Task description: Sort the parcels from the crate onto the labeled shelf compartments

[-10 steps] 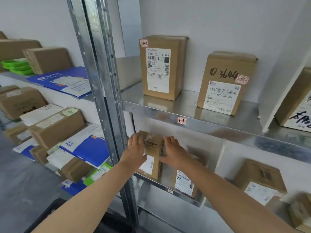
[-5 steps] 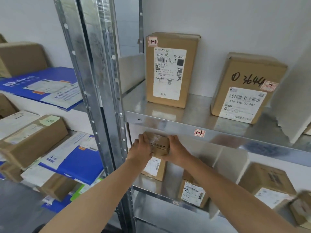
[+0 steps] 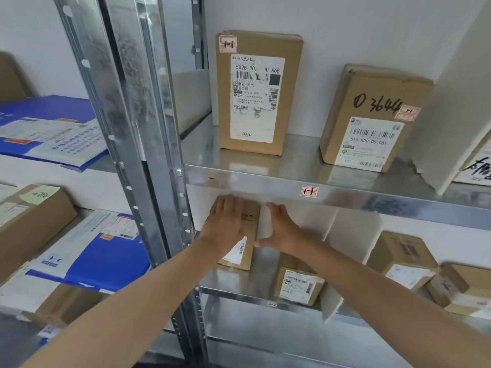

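A small brown cardboard parcel [image 3: 251,224] with a white barcode label stands upright on the lower steel shelf [image 3: 233,281], at the left end of its compartment. My left hand [image 3: 225,224] lies flat on the parcel's front with straight fingers. Just to the right of the parcel is my right hand [image 3: 284,229], fingers straight and thumb reaching toward the parcel's right edge. I cannot tell whether the thumb touches it. The parcel's top is hidden behind the upper shelf's front edge.
The upper shelf bears an "H" label [image 3: 309,191] and two tall parcels [image 3: 257,96] [image 3: 372,120]. A smaller parcel [image 3: 299,284] and a white divider [image 3: 345,251] stand right of my hands. Steel uprights [image 3: 138,128] rise on the left, blue envelopes [image 3: 106,251] beyond them.
Both hands carried the small parcel deeper into the lower compartment and stood it there. Their fingers went from gripping its sides to lying straight. The view moved closer.
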`<state>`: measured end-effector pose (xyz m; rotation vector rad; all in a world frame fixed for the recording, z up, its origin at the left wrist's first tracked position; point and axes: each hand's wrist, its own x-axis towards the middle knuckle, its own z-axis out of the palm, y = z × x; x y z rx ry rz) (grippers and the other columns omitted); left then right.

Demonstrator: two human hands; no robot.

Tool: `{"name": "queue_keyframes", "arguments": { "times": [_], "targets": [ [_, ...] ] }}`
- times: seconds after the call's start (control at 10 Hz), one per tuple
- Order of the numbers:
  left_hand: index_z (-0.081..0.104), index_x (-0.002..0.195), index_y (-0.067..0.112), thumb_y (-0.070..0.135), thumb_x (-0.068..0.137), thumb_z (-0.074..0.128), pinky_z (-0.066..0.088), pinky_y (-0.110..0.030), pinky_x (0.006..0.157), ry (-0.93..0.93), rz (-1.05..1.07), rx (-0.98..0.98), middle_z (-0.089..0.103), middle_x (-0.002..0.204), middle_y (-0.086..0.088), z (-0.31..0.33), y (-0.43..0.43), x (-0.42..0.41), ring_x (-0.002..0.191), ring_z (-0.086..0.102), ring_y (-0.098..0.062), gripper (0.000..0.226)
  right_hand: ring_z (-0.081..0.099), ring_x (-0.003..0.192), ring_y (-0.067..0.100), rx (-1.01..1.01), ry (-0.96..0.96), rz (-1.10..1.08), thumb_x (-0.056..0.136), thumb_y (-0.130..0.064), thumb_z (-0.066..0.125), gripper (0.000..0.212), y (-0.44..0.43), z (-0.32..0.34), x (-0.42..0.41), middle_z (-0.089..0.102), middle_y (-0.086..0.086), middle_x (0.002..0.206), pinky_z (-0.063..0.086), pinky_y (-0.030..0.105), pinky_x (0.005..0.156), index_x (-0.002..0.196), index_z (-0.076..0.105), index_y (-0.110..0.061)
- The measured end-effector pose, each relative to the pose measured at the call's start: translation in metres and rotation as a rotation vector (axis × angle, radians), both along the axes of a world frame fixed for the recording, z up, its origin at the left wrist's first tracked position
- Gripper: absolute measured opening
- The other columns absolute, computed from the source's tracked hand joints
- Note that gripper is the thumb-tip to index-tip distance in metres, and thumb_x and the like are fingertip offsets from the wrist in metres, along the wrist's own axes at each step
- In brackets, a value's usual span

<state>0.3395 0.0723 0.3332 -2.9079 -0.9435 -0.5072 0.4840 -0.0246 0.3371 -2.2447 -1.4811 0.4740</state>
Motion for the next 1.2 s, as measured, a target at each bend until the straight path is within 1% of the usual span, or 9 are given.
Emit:
{"name": "queue_keyframes", "arguments": {
  "times": [0.1,0.2,0.3,0.4,0.6,0.7,0.9,1.1,1.2],
  "targets": [
    [0.065,0.119,-0.001,0.029,0.052,0.092,0.061,-0.041,0.079,0.05,-0.266,0.168,0.065,0.119,-0.016,-0.003,-0.004,0.004,0.109,0.067,-0.032,0.078,0.031,0.14,0.029,-0.183,-0.088,-0.02,0.073,-0.033,0.086,0.114,-0.018,0.009,0.013,0.024,0.013,0.149,0.037,0.035,0.109,0.156,0.011,-0.009],
    [0.069,0.111,0.001,0.037,0.049,0.094,0.062,-0.041,0.071,0.045,-0.432,0.181,0.068,0.111,-0.014,-0.013,-0.008,0.012,0.099,0.07,-0.031,0.076,0.033,0.137,0.031,-0.342,-0.145,-0.071,0.071,-0.035,0.087,0.112,-0.036,0.013,0.023,0.029,0.013,0.145,0.04,0.044,0.107,0.154,0.016,-0.011],
    [0.056,0.132,0.003,0.044,0.077,0.079,0.052,-0.037,0.094,0.059,-0.527,0.014,0.057,0.132,-0.013,-0.019,-0.029,0.024,0.12,0.058,-0.028,0.072,0.046,0.124,0.032,-0.415,-0.16,-0.162,0.066,-0.038,0.089,0.1,-0.049,0.004,0.028,0.038,0.013,0.135,0.047,0.043,0.097,0.142,0.029,-0.01],
    [0.041,0.143,0.008,0.055,0.084,0.067,0.04,-0.032,0.106,0.022,-0.5,-0.217,0.044,0.144,-0.006,-0.034,-0.054,0.034,0.134,0.043,-0.021,0.079,0.052,0.114,0.03,-0.433,-0.163,-0.19,0.057,-0.044,0.092,0.1,-0.056,-0.011,0.028,0.046,0.013,0.128,0.048,0.037,0.093,0.134,0.041,-0.006],
    [0.023,0.149,0.006,0.043,0.084,0.073,0.04,-0.033,0.107,0.13,-0.313,-0.332,0.038,0.146,-0.01,-0.06,-0.074,0.052,0.135,0.041,-0.025,0.09,0.049,0.126,0.035,-0.405,-0.157,-0.334,0.069,-0.023,0.087,0.098,-0.076,-0.033,0.031,0.041,0.015,0.14,0.045,0.041,0.101,0.145,0.028,-0.006],
    [0.025,0.148,0.007,0.041,0.088,0.068,0.044,-0.031,0.102,0.157,-0.242,-0.33,0.04,0.142,-0.009,-0.069,-0.07,0.062,0.129,0.047,-0.023,0.081,0.049,0.121,0.037,-0.312,-0.23,-0.325,0.079,-0.014,0.074,0.073,-0.075,-0.038,0.035,0.038,0.016,0.138,0.048,0.044,0.097,0.139,0.034,-0.01],
    [0.033,0.142,0.011,0.03,0.088,0.069,0.049,-0.029,0.093,0.126,-0.208,-0.355,0.045,0.13,-0.005,-0.081,-0.065,0.08,0.119,0.053,-0.02,0.068,0.044,0.119,0.033,-0.308,-0.35,-0.328,0.073,0.006,0.068,0.08,-0.062,-0.055,0.038,0.026,0.014,0.142,0.05,0.043,0.094,0.141,0.028,-0.009],
    [0.035,0.142,0.01,0.028,0.092,0.065,0.048,-0.029,0.094,0.033,-0.188,-0.382,0.045,0.135,-0.006,-0.089,-0.061,0.084,0.121,0.053,-0.02,0.061,0.034,0.131,0.032,-0.262,-0.396,-0.304,0.079,-0.009,0.07,0.079,-0.074,-0.061,0.045,0.023,0.011,0.147,0.042,0.037,0.106,0.144,0.024,-0.012],
    [0.034,0.144,0.008,0.03,0.093,0.064,0.047,-0.03,0.096,0.023,-0.139,-0.393,0.044,0.14,-0.008,-0.087,-0.062,0.08,0.124,0.052,-0.022,0.063,0.024,0.139,0.028,-0.242,-0.395,-0.28,0.077,-0.006,0.07,0.085,-0.078,-0.057,0.043,0.021,0.008,0.15,0.027,0.032,0.117,0.147,0.022,-0.013]
  ]
}}
